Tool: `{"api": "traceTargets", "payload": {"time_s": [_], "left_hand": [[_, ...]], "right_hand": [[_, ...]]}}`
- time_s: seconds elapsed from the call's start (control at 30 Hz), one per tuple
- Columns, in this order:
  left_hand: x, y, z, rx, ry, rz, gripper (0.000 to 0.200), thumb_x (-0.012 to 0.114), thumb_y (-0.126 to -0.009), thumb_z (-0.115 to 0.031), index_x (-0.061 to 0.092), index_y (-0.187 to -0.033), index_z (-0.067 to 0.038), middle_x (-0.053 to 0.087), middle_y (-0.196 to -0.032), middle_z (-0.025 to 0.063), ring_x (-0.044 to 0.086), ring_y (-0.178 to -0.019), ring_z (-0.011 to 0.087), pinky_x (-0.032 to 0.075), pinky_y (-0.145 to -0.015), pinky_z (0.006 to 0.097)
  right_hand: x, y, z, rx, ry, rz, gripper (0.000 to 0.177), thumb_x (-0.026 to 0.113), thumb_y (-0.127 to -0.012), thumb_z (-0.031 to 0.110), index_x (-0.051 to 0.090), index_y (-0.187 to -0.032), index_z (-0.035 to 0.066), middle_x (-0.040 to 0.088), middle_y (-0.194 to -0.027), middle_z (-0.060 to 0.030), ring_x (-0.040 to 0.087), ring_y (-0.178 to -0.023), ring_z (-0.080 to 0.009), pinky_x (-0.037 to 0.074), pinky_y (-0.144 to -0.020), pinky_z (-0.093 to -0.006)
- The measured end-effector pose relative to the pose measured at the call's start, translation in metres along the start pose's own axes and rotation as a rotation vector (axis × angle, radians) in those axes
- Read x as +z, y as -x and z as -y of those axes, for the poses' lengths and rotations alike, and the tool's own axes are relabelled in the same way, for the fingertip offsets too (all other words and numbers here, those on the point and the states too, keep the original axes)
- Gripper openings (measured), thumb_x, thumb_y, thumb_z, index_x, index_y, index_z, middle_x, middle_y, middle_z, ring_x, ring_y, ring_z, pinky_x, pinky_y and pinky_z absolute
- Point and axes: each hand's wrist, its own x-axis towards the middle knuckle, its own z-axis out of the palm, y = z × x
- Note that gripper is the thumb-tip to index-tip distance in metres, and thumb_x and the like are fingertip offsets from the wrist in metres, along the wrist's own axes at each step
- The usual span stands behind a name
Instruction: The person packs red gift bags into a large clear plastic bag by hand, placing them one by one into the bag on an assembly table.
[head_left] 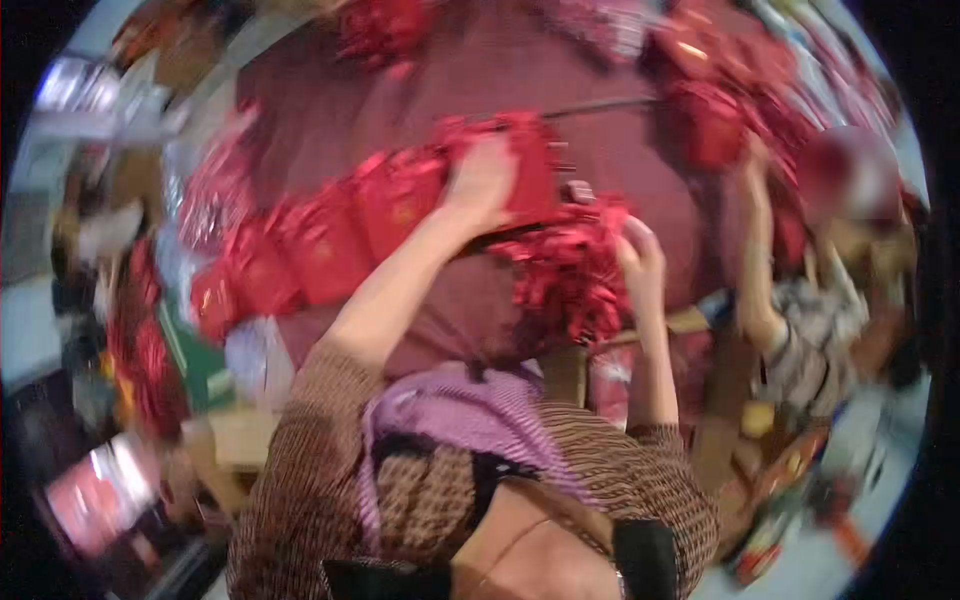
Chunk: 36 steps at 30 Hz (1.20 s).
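My left hand (485, 180) lies on a red item (535, 165) at the middle of the dark red table; its fingers are smeared by motion. To its right, my right hand (641, 248) is at the edge of a pile of shiny red ribbon-like pieces (570, 260), and its fingers look curled, but what they hold is too blurred to name. A row of red pouches (325, 250) stretches leftward from my left hand, each overlapping or close beside the other.
The dark red table (440, 90) carries more red bundles (385, 28) at the far edge and red bags (710, 120) at the right. Another person (810, 330) sits at the right, one arm reaching toward those bags. Clear plastic (215, 190) lies at the left edge.
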Motion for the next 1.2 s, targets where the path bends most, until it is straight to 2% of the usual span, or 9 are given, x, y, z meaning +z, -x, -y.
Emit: {"api": "traceTargets", "payload": {"time_s": [0.3,0.4,0.5,0.53,0.6,0.77,0.83,0.97,1.2], "left_hand": [[-0.032,-0.029,-0.065,0.093,0.223,-0.207,0.065,0.069,-0.078,-0.022,0.039,-0.128,0.006,0.039,-0.133,0.0245,0.037,-0.124,0.0391,0.03,-0.104,0.0454],[-0.02,-0.071,-0.101,-0.156,0.804,0.071,0.067,0.07,-0.08,-0.03,0.04,-0.127,0.008,0.045,-0.128,0.0234,0.045,-0.12,0.0336,0.038,-0.1,0.0393],[0.024,-0.133,-0.118,-0.351,1.22,0.333,0.078,0.072,-0.077,-0.034,0.036,-0.13,0.01,0.045,-0.129,0.0241,0.046,-0.121,0.0294,0.04,-0.098,0.0352],[0.036,-0.147,-0.133,-0.308,1.074,0.177,0.053,0.068,-0.081,-0.034,0.05,-0.114,0.004,0.056,-0.099,0.0055,0.056,-0.087,0.0129,0.046,-0.056,0.0251],[0.076,-0.192,-0.137,-0.221,1.067,0.342,0.044,0.07,-0.079,-0.036,0.053,-0.099,-0.001,0.053,-0.083,0.0007,0.05,-0.072,0.0102,0.04,-0.054,0.0231],[0.164,-0.262,-0.169,-0.266,1.109,0.365,0.052,0.075,-0.073,-0.039,0.056,-0.102,-0.001,0.057,-0.091,0.0041,0.052,-0.078,0.0129,0.043,-0.069,0.0274],[0.181,-0.282,-0.176,-0.227,0.909,0.263,0.096,0.075,-0.065,-0.051,0.036,-0.131,0.007,0.04,-0.132,0.0297,0.041,-0.123,0.0365,0.034,-0.102,0.041],[0.194,-0.309,-0.18,-0.257,0.532,0.034,0.092,0.065,-0.072,-0.056,0.036,-0.13,0.008,0.04,-0.126,0.0329,0.043,-0.113,0.0453,0.035,-0.098,0.0471],[0.192,-0.334,-0.169,-0.348,0.764,-0.086,0.1,0.061,-0.075,-0.06,0.025,-0.133,0.013,0.03,-0.134,0.0365,0.032,-0.125,0.0459,0.029,-0.104,0.0466]], "right_hand": [[-0.094,-0.023,-0.003,0.035,-0.005,-0.245,0.032,0.062,-0.084,0.007,0.057,-0.114,-0.002,0.062,-0.108,-0.011,0.056,-0.103,-0.0175,0.043,-0.09,-0.0286],[-0.117,-0.056,-0.017,-0.183,0.137,-0.368,0.033,0.063,-0.083,0.008,0.056,-0.114,-0.001,0.063,-0.101,-0.0099,0.059,-0.091,-0.0146,0.047,-0.08,-0.027],[-0.151,-0.123,-0.041,-0.394,0.324,-0.465,0.04,0.066,-0.079,0.009,0.053,-0.115,-0.002,0.06,-0.108,-0.0186,0.058,-0.102,-0.0298,0.044,-0.089,-0.0363],[-0.161,-0.147,-0.046,-0.404,0.427,-0.445,0.045,0.068,-0.077,0.009,0.051,-0.117,-0.001,0.057,-0.112,-0.0202,0.055,-0.105,-0.033,0.043,-0.091,-0.0387],[-0.176,-0.185,-0.05,-0.318,0.681,-0.357,0.065,0.074,-0.071,0.015,0.042,-0.126,0.001,0.049,-0.123,-0.0217,0.048,-0.114,-0.0376,0.039,-0.096,-0.0422],[-0.181,-0.241,-0.069,-0.24,1.089,-0.22,0.092,0.077,-0.066,0.029,0.026,-0.138,0.006,0.038,-0.137,-0.0176,0.033,-0.129,-0.0373,0.027,-0.107,-0.0452],[-0.18,-0.254,-0.081,-0.219,1.13,-0.173,0.09,0.075,-0.068,0.037,0.028,-0.137,0.003,0.037,-0.138,-0.0169,0.031,-0.131,-0.0373,0.024,-0.108,-0.0449],[-0.177,-0.27,-0.098,-0.225,1.102,-0.169,0.09,0.073,-0.068,0.045,0.032,-0.135,0.001,0.039,-0.137,-0.0177,0.034,-0.13,-0.0336,0.025,-0.107,-0.0453],[-0.187,-0.302,-0.085,-0.055,1.038,-0.063,0.088,0.073,-0.065,0.054,0.041,-0.124,-0.003,0.061,-0.104,-0.0233,0.055,-0.103,-0.0371,0.043,-0.087,-0.0462]]}}
